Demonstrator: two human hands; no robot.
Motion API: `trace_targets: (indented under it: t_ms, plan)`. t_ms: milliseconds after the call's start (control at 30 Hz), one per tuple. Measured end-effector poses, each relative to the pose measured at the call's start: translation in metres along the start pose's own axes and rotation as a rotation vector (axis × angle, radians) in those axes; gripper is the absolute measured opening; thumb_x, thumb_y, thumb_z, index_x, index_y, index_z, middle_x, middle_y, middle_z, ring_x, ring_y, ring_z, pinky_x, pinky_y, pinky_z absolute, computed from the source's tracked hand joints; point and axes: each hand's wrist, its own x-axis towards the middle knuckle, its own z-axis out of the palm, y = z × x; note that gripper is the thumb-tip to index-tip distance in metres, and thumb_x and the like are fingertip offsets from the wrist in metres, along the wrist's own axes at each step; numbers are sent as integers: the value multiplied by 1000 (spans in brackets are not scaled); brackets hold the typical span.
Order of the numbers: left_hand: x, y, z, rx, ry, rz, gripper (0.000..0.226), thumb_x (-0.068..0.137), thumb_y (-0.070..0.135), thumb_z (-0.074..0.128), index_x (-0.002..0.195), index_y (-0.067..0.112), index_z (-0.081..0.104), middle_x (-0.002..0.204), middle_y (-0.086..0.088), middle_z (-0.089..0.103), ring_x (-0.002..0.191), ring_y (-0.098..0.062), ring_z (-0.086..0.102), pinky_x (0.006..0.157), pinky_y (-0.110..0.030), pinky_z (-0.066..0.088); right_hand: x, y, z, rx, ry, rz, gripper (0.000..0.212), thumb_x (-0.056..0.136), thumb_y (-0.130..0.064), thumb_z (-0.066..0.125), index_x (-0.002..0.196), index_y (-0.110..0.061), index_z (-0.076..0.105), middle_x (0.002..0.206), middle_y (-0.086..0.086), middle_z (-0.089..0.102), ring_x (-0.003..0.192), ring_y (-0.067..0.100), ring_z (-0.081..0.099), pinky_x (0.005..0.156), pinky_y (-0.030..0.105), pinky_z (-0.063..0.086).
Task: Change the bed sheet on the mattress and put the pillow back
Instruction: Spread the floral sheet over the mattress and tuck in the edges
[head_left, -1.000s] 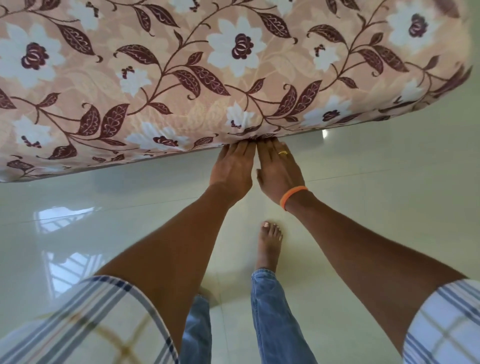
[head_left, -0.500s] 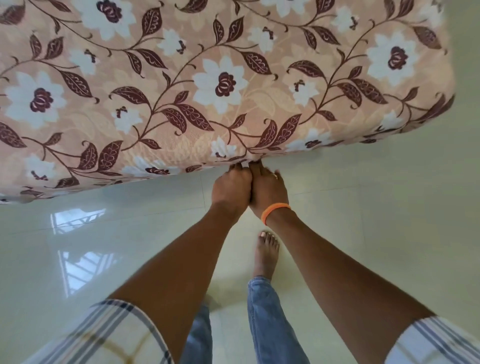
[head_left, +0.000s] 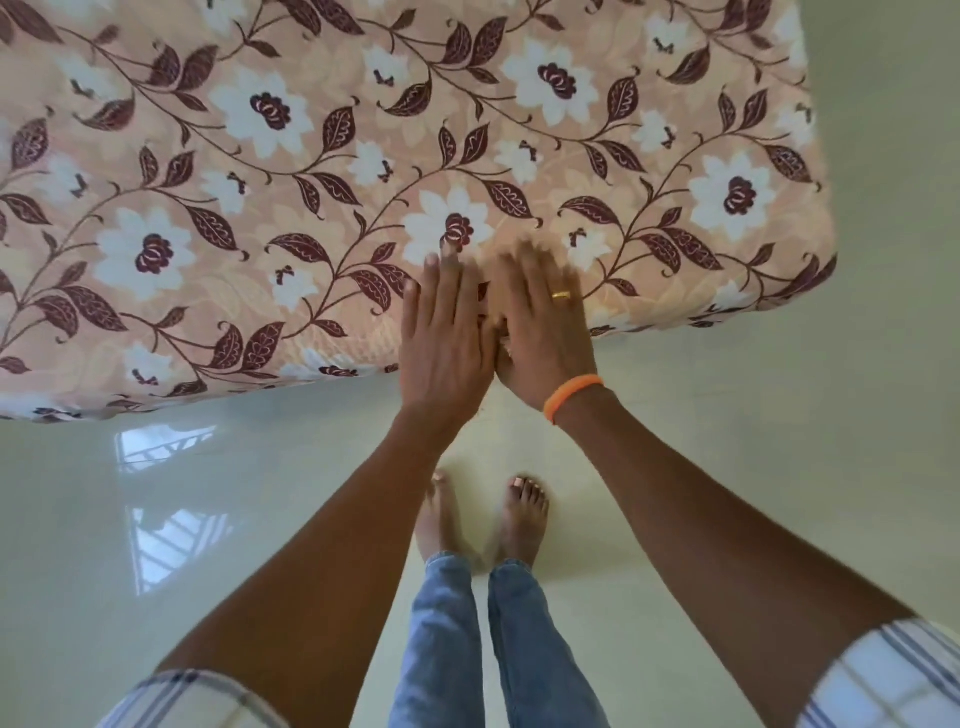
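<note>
Across the upper left and centre of the frame spreads the bed sheet (head_left: 218, 171), a peach cloth printed with white flowers, dark maroon leaves and winding stems, drawn over the mattress (head_left: 810, 291) whose rounded corner shows at the upper right; no writing, label or brand can be read on it. Below it at the left, the glossy pale floor (head_left: 156, 519) reflects a bright window shape. At the lower left corner sits a checked sleeve (head_left: 187, 699). Just left of centre, the left hand (head_left: 447, 338) lies flat, fingers stretched out and slightly apart, palm down on the sheet at the mattress's near edge, gripping nothing. Touching it on the right, the right hand (head_left: 545, 332) is likewise flat and spread on the sheet, its fingertips blurred, with a gold ring (head_left: 561, 295) on one finger and an orange wristband (head_left: 571, 396) at the wrist. Below the hands, two bare feet (head_left: 522, 514) stand on the floor above blue jeans (head_left: 498, 649). At the lower right corner the other checked sleeve shows. No pillow is visible.
</note>
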Motion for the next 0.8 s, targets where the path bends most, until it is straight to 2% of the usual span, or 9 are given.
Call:
trace_targets:
  t_ms: [67,167,233,300,367,467,567,733,800]
  plan:
    - [-16,0,8,123,-170,42,75,101,49,26,157,4,3,163,-19,-7,151,-35,-5,122,-51,7,-13,6,7,-81,-166,-22,98,77,-34,67,155,-11,12,162,15,2,149,34,1,119,56,10]
    - [-43,9,1,92,-275,92,80,97,41,40,156,3,1,162,-21,-10,150,-38,-10,122,-54,7,-45,3,-6,-40,-280,33,98,81,-31,69,156,-16,7,163,10,-8,150,32,-7,119,56,7]
    - [-52,21,-15,-9,-297,127,73,92,22,50,155,3,18,162,-21,12,150,-40,8,121,-53,17,-59,1,-23,58,-273,76,75,82,-24,67,148,-11,34,161,13,14,148,34,17,115,57,24]
    - [-46,31,-33,-138,-240,103,63,88,12,58,147,3,37,152,-19,39,141,-36,36,116,-49,33,-55,11,-44,165,-113,116,35,82,-20,67,115,-9,64,129,16,60,117,35,58,94,48,49]
    - [-24,42,-43,-199,-148,84,53,90,12,58,140,4,45,145,-18,46,132,-35,44,107,-49,44,-35,30,-61,186,-1,144,17,86,-21,60,100,-12,66,98,10,68,92,31,64,77,41,52]
    - [27,67,-37,-182,-65,93,47,100,23,46,143,5,42,151,-22,38,140,-40,35,113,-53,35,6,73,-67,95,138,168,34,92,-29,55,118,-8,56,118,15,60,112,35,55,92,47,47]
    - [61,93,-6,-105,-138,115,65,99,42,29,153,6,26,160,-24,18,148,-42,17,118,-57,22,22,123,-50,-18,-35,259,69,94,-49,42,149,-10,28,159,17,19,147,35,16,117,56,17]
    - [38,144,37,108,-280,28,98,89,70,30,156,2,7,160,-31,1,147,-51,-3,116,-59,-11,-54,229,-42,-69,-216,381,83,92,-60,38,155,-29,-5,163,7,-7,150,31,-3,118,50,5]
    - [28,172,33,67,-339,-58,104,87,72,33,155,0,4,158,-35,-4,145,-53,-8,115,-58,-10,-87,264,-55,-39,-418,640,96,91,-47,51,151,-25,-21,162,14,-10,149,34,-4,120,48,6]
